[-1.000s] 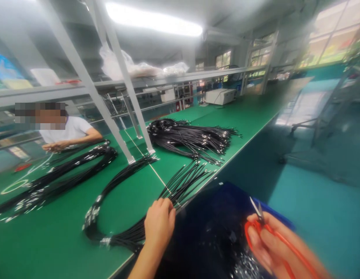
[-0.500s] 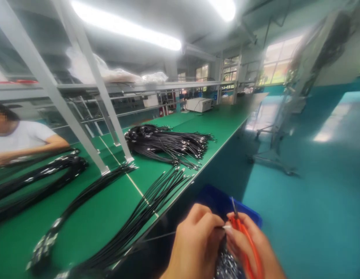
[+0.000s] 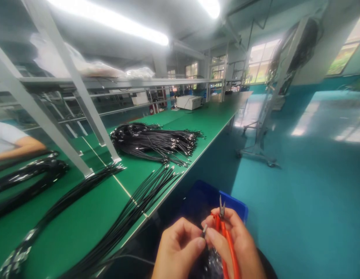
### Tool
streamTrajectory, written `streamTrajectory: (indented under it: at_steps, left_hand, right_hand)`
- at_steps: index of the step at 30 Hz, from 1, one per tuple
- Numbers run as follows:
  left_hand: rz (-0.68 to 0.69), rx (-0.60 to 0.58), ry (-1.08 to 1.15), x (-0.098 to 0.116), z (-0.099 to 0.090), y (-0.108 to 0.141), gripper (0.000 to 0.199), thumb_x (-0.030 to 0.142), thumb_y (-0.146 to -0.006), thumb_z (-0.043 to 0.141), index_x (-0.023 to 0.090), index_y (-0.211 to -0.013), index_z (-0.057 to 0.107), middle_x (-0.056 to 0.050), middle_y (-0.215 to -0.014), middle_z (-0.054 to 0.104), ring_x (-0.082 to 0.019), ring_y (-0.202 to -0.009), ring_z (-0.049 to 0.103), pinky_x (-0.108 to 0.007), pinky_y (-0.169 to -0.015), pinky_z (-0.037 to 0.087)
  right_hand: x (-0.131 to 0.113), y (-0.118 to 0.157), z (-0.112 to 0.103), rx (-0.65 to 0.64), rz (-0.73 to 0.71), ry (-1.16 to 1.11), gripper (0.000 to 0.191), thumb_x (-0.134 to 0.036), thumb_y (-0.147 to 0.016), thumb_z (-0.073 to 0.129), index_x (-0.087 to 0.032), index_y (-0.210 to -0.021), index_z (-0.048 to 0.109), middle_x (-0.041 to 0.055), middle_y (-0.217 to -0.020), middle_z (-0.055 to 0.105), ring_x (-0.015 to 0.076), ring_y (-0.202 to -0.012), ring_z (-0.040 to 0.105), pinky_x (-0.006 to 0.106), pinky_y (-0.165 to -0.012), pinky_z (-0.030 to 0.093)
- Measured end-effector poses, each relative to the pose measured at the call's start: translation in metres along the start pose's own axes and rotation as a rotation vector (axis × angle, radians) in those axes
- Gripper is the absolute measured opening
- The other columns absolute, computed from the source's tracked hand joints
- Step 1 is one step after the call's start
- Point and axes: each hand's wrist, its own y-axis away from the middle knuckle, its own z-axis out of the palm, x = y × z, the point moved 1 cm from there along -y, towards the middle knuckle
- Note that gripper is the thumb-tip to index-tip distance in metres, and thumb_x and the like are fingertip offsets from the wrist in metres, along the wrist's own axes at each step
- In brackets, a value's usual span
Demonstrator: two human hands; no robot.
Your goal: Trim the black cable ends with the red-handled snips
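In the head view, my left hand (image 3: 178, 248) pinches the end of a cable (image 3: 204, 232), which has a small light-coloured tip. A pair of needle-nose pliers (image 3: 229, 248) with orange handles rests in my right hand (image 3: 245, 246), jaws pointing up and slightly apart. My right thumb and fingertips also meet the cable tip beside my left thumb. Below my hands lie shiny, blurred pieces (image 3: 214, 261) that I cannot make out. Behind them is a blue bin (image 3: 239, 205). On my left, a bundle of black cables (image 3: 133, 209) lies along the table edge.
The green table (image 3: 63, 240) carries a large heap of black cables (image 3: 156, 141) and a white box (image 3: 189, 102). White shelf posts (image 3: 86, 112) rise from it. A co-worker's arm (image 3: 25, 147) is at the far left. A wheeled rack (image 3: 259, 135) stands on the floor.
The view has swung a little to the right. My hands have parted slightly and turned, so the cable tip now points up and the pliers' jaws show apart.
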Motion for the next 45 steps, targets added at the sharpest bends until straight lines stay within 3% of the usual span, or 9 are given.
streamTrajectory:
  at_steps: [9,13,16,21,24,30,35,39,45]
  left_hand:
    - [-0.025,-0.027,-0.030,-0.002,-0.004,0.000,0.033,0.032,-0.059,0.082,0.014,-0.058,0.055,0.002,-0.054,0.059,-0.008,-0.051,0.045,-0.018,-0.051,0.034]
    - [-0.010,-0.085,0.053,-0.004,-0.003,0.002,0.033,0.037,-0.065,0.079,0.016,-0.064,0.053,0.000,-0.058,0.064,-0.009,-0.052,0.050,-0.020,-0.054,0.039]
    - [0.073,-0.072,0.020,-0.005,0.001,0.006,0.030,0.044,-0.075,0.070,0.018,-0.074,0.053,0.002,-0.058,0.059,-0.010,-0.054,0.050,-0.021,-0.055,0.040]
    - [0.332,0.107,-0.273,-0.003,0.006,0.010,0.024,0.041,-0.077,0.067,0.018,-0.077,0.059,0.003,-0.065,0.052,-0.010,-0.053,0.046,-0.021,-0.050,0.038]
    - [0.268,0.119,-0.195,0.001,0.004,0.008,0.026,0.038,-0.082,0.063,0.018,-0.067,0.056,0.004,-0.058,0.050,-0.010,-0.049,0.047,-0.021,-0.047,0.038]
    - [0.129,-0.097,0.005,0.008,-0.005,0.003,0.022,0.035,-0.081,0.067,0.016,-0.069,0.062,0.001,-0.058,0.060,-0.011,-0.052,0.055,-0.022,-0.051,0.043]
    - [0.128,-0.072,0.059,0.009,-0.008,0.002,0.023,0.033,-0.078,0.070,0.014,-0.065,0.065,0.001,-0.074,0.055,-0.010,-0.056,0.057,-0.023,-0.055,0.047]
    - [0.125,-0.045,0.097,0.008,-0.004,0.000,0.020,0.032,-0.076,0.072,0.014,-0.071,0.063,0.000,-0.083,0.052,-0.008,-0.053,0.056,-0.023,-0.051,0.045]
    - [0.083,-0.111,0.208,0.002,-0.006,-0.003,0.022,0.029,-0.076,0.072,0.015,-0.068,0.057,0.002,-0.072,0.055,-0.008,-0.050,0.054,-0.022,-0.050,0.042]
  right_hand:
    - [0.003,0.000,-0.002,-0.079,-0.073,0.037,0.030,-0.034,-0.065,0.080,-0.025,-0.085,0.061,-0.0015,-0.065,0.065,0.0158,-0.058,0.058,0.026,-0.054,0.048]
    - [0.009,0.004,0.000,-0.111,-0.035,-0.088,0.040,-0.037,-0.053,0.085,-0.025,-0.085,0.065,0.0028,-0.072,0.067,0.0195,-0.057,0.058,0.032,-0.054,0.050]
    - [0.015,0.004,0.002,-0.161,-0.017,-0.107,0.050,-0.033,-0.041,0.090,-0.027,-0.085,0.067,0.0031,-0.074,0.067,0.0218,-0.059,0.059,0.033,-0.054,0.051]
    - [0.018,0.004,0.009,-0.109,0.049,-0.100,0.035,-0.038,-0.054,0.084,-0.025,-0.080,0.065,0.0013,-0.066,0.065,0.0232,-0.063,0.061,0.033,-0.058,0.052]
    - [0.013,0.007,0.012,-0.114,0.071,-0.115,0.031,-0.037,-0.059,0.082,-0.025,-0.081,0.065,-0.0004,-0.062,0.063,0.0219,-0.059,0.060,0.032,-0.056,0.051]
    - [0.006,0.007,0.005,-0.186,0.151,-0.165,0.027,-0.032,-0.061,0.082,-0.023,-0.082,0.068,-0.0008,-0.066,0.063,0.0179,-0.059,0.057,0.029,-0.061,0.051]
    - [0.008,0.004,0.004,-0.273,0.219,-0.285,0.013,-0.023,-0.068,0.077,-0.022,-0.076,0.067,-0.0006,-0.069,0.062,0.0162,-0.062,0.056,0.030,-0.070,0.049]
    - [0.006,0.006,0.007,-0.255,0.195,-0.240,0.017,-0.028,-0.066,0.078,-0.021,-0.077,0.068,0.0005,-0.071,0.063,0.0156,-0.060,0.055,0.029,-0.067,0.049]
    - [0.008,0.002,0.008,-0.270,0.274,-0.291,0.014,-0.025,-0.066,0.077,-0.021,-0.076,0.068,0.0008,-0.071,0.062,0.0164,-0.064,0.056,0.027,-0.065,0.049]
